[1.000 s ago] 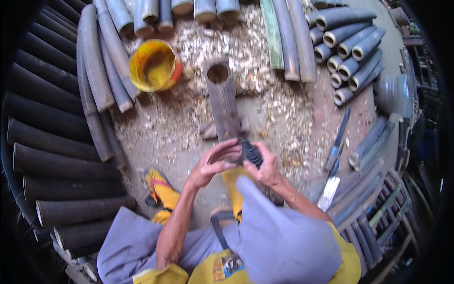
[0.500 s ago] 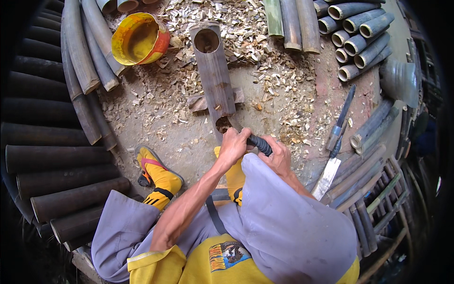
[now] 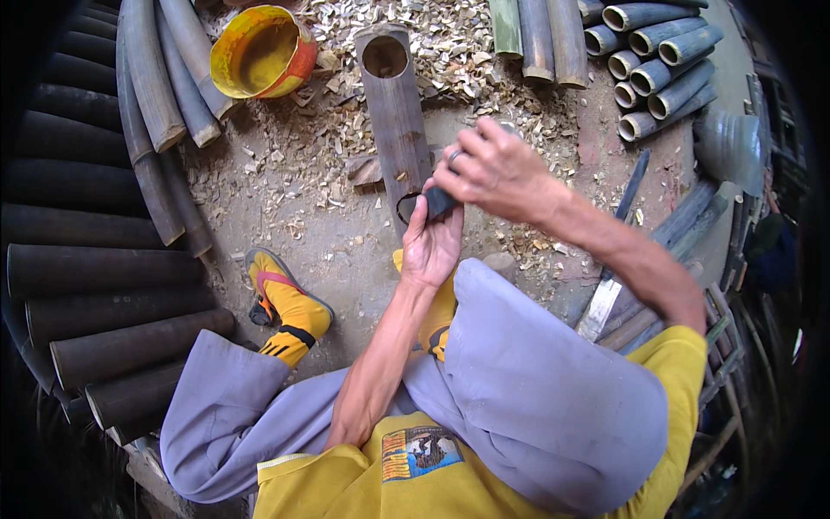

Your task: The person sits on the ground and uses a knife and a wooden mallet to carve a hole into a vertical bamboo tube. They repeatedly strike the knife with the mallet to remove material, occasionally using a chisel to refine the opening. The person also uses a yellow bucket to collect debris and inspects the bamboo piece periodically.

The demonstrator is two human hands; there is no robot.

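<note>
A dark bamboo tube [image 3: 399, 121] lies lengthwise in front of me, with a round hole cut near its far end and another at its near end. Beside the near hole, my left hand [image 3: 435, 245] is turned palm up, its fingers closed around a short black handle [image 3: 439, 204]. My right hand [image 3: 494, 173], slightly blurred, curls over the same tool just to the right, thumb side against the handle. Something pale and rounded [image 3: 510, 129] shows past its knuckles. The rest of the tool is hidden by the hands.
Wood chips [image 3: 462, 60] litter the ground around the tube. A yellow and red bucket [image 3: 298, 71] stands far left. Dark bamboo tubes [image 3: 143, 337] line the left; cut tubes [image 3: 670, 78] are stacked far right. A long blade [image 3: 599, 309] lies to the right beside my knee.
Both hands have lifted away from the near hole's edge with the black-handled tool. My right hand has swung forward and up, its forearm now reaching across from the right.
</note>
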